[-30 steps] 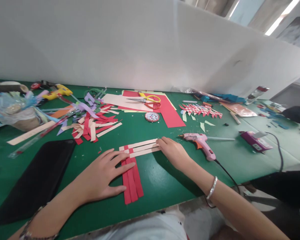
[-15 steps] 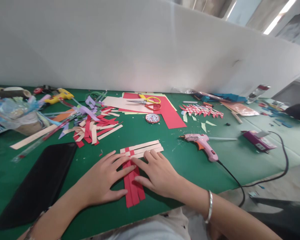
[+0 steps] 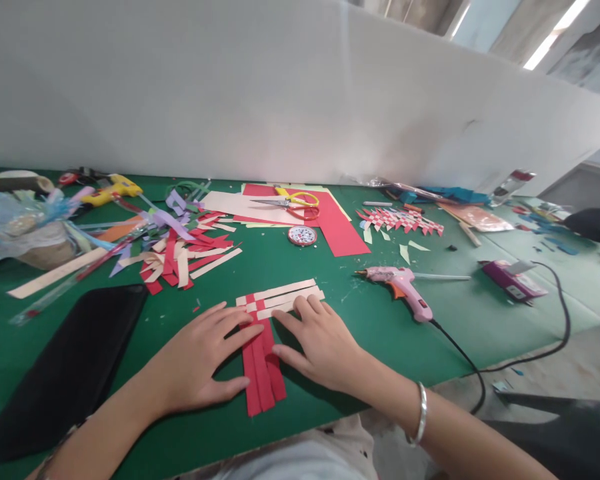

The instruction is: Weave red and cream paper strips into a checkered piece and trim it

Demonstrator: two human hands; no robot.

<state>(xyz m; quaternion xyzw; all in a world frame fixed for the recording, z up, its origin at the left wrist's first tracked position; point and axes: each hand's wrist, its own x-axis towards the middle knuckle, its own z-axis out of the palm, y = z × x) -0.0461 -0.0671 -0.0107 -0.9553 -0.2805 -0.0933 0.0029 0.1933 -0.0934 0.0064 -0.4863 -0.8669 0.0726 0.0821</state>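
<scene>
Red paper strips (image 3: 259, 373) run toward me and cream paper strips (image 3: 290, 293) run off to the right, woven together in a small checked corner at the upper left. My left hand (image 3: 205, 357) lies on the left side of the weave, fingers spread, its fingertips on the red strips near the checked corner. From the right, my right hand (image 3: 320, 340) rests with fingers apart, fingertips at the lower cream strip and thumb by the right red strip. Both hands press the strips against the table without gripping them.
A pink glue gun (image 3: 400, 283) with a cord lies to the right, near a purple box (image 3: 515, 280). Scissors (image 3: 293, 202) rest on coloured paper sheets (image 3: 347, 230) behind. Loose paper strips (image 3: 180, 260) and a black flat case (image 3: 70, 367) are on the left; a woven red-and-white piece (image 3: 400, 220) lies farther back.
My right index finger has moved from the top of the red strips onto the cream strip, slightly away from my left hand. The whole view has shifted a little.
</scene>
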